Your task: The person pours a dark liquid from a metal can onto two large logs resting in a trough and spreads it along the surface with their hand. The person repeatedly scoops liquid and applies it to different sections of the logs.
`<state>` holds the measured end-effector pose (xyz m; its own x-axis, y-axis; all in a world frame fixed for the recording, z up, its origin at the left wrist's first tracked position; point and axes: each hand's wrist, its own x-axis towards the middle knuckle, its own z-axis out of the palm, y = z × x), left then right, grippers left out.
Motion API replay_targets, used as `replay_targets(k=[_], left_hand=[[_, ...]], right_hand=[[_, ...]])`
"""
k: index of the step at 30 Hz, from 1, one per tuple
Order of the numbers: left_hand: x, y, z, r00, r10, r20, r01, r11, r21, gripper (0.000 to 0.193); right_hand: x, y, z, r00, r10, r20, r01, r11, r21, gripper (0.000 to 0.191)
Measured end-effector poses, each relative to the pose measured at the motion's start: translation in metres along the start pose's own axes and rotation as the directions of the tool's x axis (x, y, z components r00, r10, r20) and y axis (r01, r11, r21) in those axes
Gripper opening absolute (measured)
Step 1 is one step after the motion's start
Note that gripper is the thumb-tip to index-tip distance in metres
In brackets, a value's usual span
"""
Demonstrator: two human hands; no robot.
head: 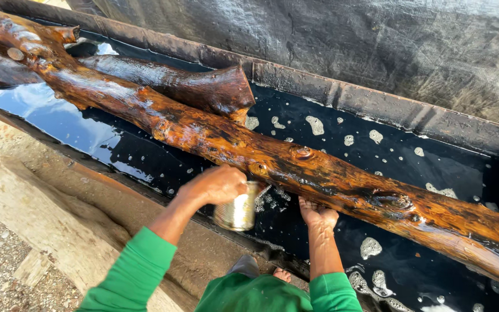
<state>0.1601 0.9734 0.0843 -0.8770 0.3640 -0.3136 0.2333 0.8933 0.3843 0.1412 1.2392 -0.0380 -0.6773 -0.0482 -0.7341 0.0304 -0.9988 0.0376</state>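
Observation:
A long wet reddish-brown log [272, 159] lies across a trough of black liquid [376, 242]. My left hand [218, 185] is shut on a shiny metal can [239, 211], tilted against the log's near side just above the liquid. My right hand [317, 212] presses flat against the underside of the log, fingers spread, holding nothing. Both arms wear green sleeves. A second, shorter log [180, 84] lies behind the long one, its cut end pointing right.
The trough has a rusty metal rim [342, 92] at the back and a near edge [145, 193] by my arms. Foam patches float on the liquid. A dark tarp [376, 40] hangs behind. A pale wooden beam [41, 219] and gravel lie at left.

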Motion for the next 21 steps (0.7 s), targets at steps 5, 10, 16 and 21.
replay_targets(k=[5,10,16,21], left_hand=[[0.025,-0.006,0.077,0.998,0.061,-0.008,-0.06,0.93,-0.364,0.025],[0.054,-0.006,0.161,0.995,0.095,-0.019,-0.089,0.815,-0.572,0.022],[0.076,0.009,0.182,0.997,-0.076,-0.003,0.057,0.762,-0.645,0.027],[0.081,0.028,0.164,0.961,-0.168,0.221,0.277,0.548,-0.789,0.044]], right_hand=[[0.02,-0.009,-0.015,1.0,-0.008,-0.009,0.004,0.94,-0.342,0.062],[0.031,-0.028,-0.035,0.991,-0.095,-0.09,0.028,0.823,-0.567,0.039],[0.029,-0.043,-0.044,0.976,-0.178,-0.128,0.098,0.876,-0.472,0.037],[0.026,-0.045,-0.04,0.96,-0.232,-0.159,0.147,0.895,-0.421,0.038]])
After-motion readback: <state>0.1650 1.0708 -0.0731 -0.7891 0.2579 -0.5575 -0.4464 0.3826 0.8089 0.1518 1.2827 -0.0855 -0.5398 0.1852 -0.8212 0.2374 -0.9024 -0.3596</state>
